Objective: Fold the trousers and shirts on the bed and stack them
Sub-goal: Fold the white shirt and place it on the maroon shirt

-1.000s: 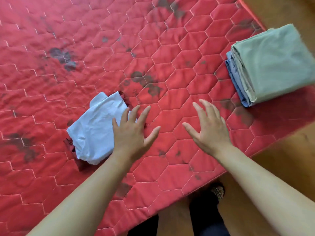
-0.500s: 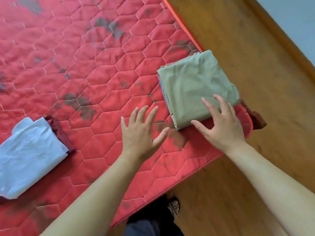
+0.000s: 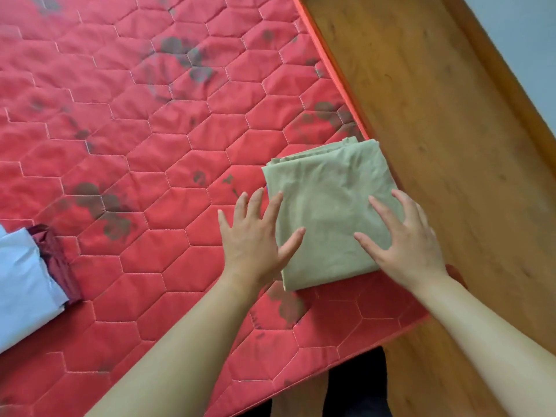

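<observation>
A folded olive-green garment (image 3: 328, 206) tops a small stack at the right corner of the red quilted bed (image 3: 150, 152). My left hand (image 3: 255, 239) lies flat with spread fingers over the stack's left edge, thumb on the green cloth. My right hand (image 3: 406, 239) lies flat on its right side, fingers straight. At the far left sits a folded light-blue garment (image 3: 21, 281) on top of a dark red one (image 3: 57, 260). The lower layers of the green stack are hidden.
A wooden bed frame ledge (image 3: 436, 115) runs along the mattress's right side, with a pale wall (image 3: 523, 40) beyond. My dark trouser legs (image 3: 355, 386) stand at the bed's near edge.
Both hands moved right from the light-blue pile to the green stack, and now rest on it. The view swung right, pushing the light-blue pile to the left edge.
</observation>
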`<act>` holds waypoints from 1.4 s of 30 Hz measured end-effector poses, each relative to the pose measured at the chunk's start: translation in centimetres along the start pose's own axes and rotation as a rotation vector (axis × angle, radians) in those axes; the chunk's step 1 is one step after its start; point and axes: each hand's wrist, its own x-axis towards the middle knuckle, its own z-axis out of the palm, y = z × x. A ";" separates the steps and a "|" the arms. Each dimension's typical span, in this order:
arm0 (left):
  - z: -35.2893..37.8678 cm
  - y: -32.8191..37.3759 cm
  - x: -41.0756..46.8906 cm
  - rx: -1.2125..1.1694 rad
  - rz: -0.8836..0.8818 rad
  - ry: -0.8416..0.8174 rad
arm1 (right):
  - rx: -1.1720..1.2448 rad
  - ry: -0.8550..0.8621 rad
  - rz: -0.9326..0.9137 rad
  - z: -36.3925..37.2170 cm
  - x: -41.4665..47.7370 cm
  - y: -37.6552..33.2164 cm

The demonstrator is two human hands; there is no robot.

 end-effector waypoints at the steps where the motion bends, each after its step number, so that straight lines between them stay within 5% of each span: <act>1: 0.8 0.8 0.3 -0.020 -0.056 0.001 | 0.004 -0.005 -0.018 0.6 1.0 0.5; 6: 5.6 4.0 2.2 -0.159 -0.323 0.062 | 0.118 0.048 -0.058 4.5 5.9 3.4; 10: 9.3 5.3 3.1 -0.491 -0.490 0.168 | 0.322 0.036 -0.047 7.6 7.3 5.2; 16: 11.6 4.5 4.1 -0.679 -0.446 0.265 | 0.507 -0.051 -0.063 9.5 8.0 6.4; 28: 11.0 4.2 4.7 -0.862 -0.527 0.067 | 0.555 -0.300 0.024 8.8 8.9 7.7; 42: 11.0 3.7 5.4 -0.874 -0.540 0.016 | 0.566 -0.353 0.086 8.9 9.6 7.6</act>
